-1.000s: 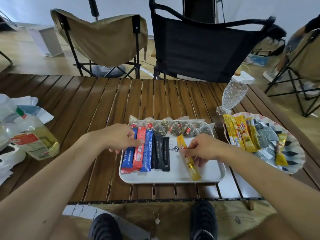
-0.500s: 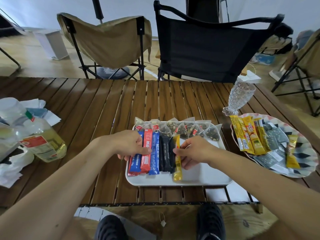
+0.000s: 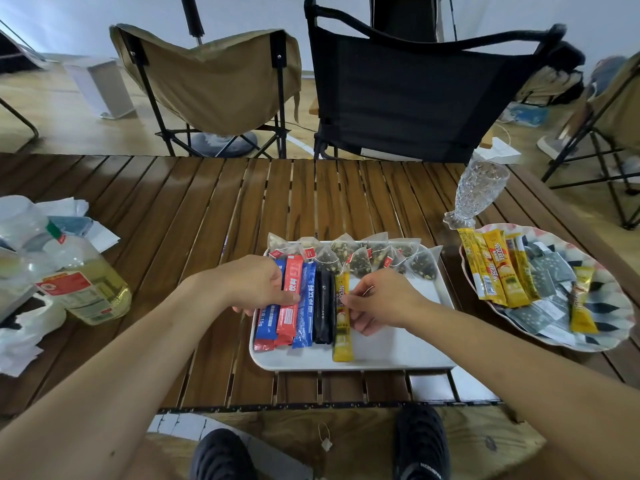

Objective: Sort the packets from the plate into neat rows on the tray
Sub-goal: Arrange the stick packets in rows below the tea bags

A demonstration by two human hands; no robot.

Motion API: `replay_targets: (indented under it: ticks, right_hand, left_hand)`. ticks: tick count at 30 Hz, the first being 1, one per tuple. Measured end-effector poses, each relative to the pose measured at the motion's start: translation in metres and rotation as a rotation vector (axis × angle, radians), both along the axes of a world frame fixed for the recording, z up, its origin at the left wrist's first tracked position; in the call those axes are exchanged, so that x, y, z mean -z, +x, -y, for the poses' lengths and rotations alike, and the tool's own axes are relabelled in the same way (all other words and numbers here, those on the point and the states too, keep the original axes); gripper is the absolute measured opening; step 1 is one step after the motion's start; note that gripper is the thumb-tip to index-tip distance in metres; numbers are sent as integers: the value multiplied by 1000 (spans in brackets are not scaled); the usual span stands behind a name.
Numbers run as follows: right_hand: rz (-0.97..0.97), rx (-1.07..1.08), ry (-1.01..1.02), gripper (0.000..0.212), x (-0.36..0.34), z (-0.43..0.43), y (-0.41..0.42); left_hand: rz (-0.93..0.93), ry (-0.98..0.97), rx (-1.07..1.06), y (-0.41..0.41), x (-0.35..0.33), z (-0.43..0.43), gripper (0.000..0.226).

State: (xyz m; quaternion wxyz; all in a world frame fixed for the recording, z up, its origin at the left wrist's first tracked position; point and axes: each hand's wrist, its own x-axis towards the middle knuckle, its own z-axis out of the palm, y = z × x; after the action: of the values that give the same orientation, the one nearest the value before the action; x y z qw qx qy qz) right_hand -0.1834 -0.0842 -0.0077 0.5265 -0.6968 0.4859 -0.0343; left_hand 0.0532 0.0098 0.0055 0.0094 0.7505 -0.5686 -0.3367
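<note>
On the white tray (image 3: 398,355) on the tabletop (image 3: 207,220), the right grip (image 3: 377,299) pinches the yellow packet (image 3: 343,341), which lies straight beside the black packets (image 3: 322,317), the left grip (image 3: 256,285) holds the red packet (image 3: 289,317) with its thumb on top, and other packets (image 3: 540,271) lie on the plate (image 3: 613,327) at the right.

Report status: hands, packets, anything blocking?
Left hand grips stick row. Right hand pinches yellow stick beside it, on tray. Plate holds more packets. Nothing blocking.
</note>
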Motion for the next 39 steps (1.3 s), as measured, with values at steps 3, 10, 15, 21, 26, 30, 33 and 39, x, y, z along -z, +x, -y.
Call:
replay_targets:
  ticks: [3, 10, 15, 21, 26, 30, 33, 39]
  right_hand:
    - [16, 10, -32, 15, 3, -1, 2]
    - [-20, -23, -54, 21, -2, -5, 7]
    - [-35, -56, -82, 29, -7, -4, 6]
    - [-80, -134, -113, 30, -7, -5, 5]
    - [-99, -156, -223, 27, -17, 6, -4]
    - [-161, -152, -363, 26, -24, 24, -28]
    - [-218, -123, -517, 27, -36, 40, -56]
    - [-428, 144, -826, 12, -44, 81, -118]
  left_hand:
    - [14, 0, 11, 1, -1, 0, 35]
    - [42, 14, 16, 2, 0, 1, 39]
    - [46, 14, 17, 4, -1, 1, 42]
    - [52, -12, 25, 5, 1, 2, 40]
    - [34, -127, -5, -1, -3, 6, 35]
    - [110, -209, 14, -21, -11, 18, 43]
    - [156, -303, 29, -42, -18, 29, 45]
    - [161, -355, 91, -79, -17, 55, 46]
